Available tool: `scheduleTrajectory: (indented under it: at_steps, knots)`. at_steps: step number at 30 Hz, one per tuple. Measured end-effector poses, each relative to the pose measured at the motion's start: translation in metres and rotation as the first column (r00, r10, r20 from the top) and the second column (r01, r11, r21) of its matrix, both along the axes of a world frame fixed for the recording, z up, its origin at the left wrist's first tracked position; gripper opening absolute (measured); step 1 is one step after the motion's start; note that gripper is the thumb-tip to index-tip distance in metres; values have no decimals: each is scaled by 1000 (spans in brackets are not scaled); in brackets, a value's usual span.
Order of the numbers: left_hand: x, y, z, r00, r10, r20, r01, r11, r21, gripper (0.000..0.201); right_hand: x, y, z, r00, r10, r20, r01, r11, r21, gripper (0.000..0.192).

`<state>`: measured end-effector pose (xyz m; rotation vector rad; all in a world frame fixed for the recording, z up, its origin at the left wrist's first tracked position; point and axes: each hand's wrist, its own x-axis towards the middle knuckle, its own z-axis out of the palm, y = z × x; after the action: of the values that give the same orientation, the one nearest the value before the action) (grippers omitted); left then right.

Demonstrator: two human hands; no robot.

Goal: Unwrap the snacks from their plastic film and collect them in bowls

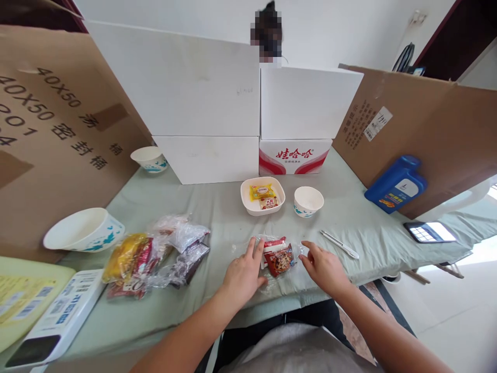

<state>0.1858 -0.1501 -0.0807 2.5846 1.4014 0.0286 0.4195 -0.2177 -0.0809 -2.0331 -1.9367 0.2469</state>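
Observation:
In front of me lies a clear plastic bag (267, 284) with small snack packets in it. One is a brown-red snack packet (280, 260); behind it shows a red and white packet (275, 243). My left hand (244, 269) rests on the bag's left side, fingers spread, beside the packets. At the bag's right edge is my right hand (326, 267), its index finger and thumb apart and its other fingers partly curled. Just beyond stands a white square bowl (256, 208) holding a yellow packet (262, 192) and a beige-red packet (268, 202).
Several bagged snacks (155, 254) lie left, near a large bowl (83, 230) and a white box (58, 316). A small round bowl (308, 201), a white utility knife (339, 244), a blue bottle (396, 184) and a phone (429, 232) are right. Boxes (217, 158) wall the back.

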Motion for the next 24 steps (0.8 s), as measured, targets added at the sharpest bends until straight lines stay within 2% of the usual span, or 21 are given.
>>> scheduleTrajectory:
  at_steps: [2,5,8,10,12,14,16,18,20,22,24]
  knots:
    - [1,2,6,999,9,37,-8,1000,-28,88,-3,4,6,993,118,0,-117,986,120,44]
    - [9,4,14,984,-42,171,40,999,15,68,-7,16,7,967,251,38,-254,952,169,56]
    - [22,7,12,949,-125,291,112,992,60,47,-4,35,-1,950,309,-45,-299,941,159,36]
    - [29,9,4,934,-145,326,130,989,66,51,4,50,-8,956,248,-157,-222,961,165,23]
    - [33,12,-8,934,-135,332,124,991,56,61,14,63,-14,968,63,-241,-22,986,168,20]
    - [34,14,-17,936,-107,335,99,994,42,68,20,71,-15,957,-115,-267,165,971,173,23]
    - [34,13,-22,933,-87,348,75,996,50,70,17,71,-13,952,-157,-262,222,945,242,23]
    - [34,11,-22,931,-101,350,84,994,64,68,5,65,-8,963,-48,-266,150,913,379,23]
    - [34,9,-19,935,-129,330,114,991,64,61,-11,57,-4,950,161,-266,-16,879,476,23]
    - [36,9,-14,942,-142,303,133,990,51,55,-23,54,-7,900,328,-286,-175,874,453,23]
    - [37,13,-9,950,-134,283,132,991,26,57,-26,59,-16,882,346,-321,-215,900,378,24]
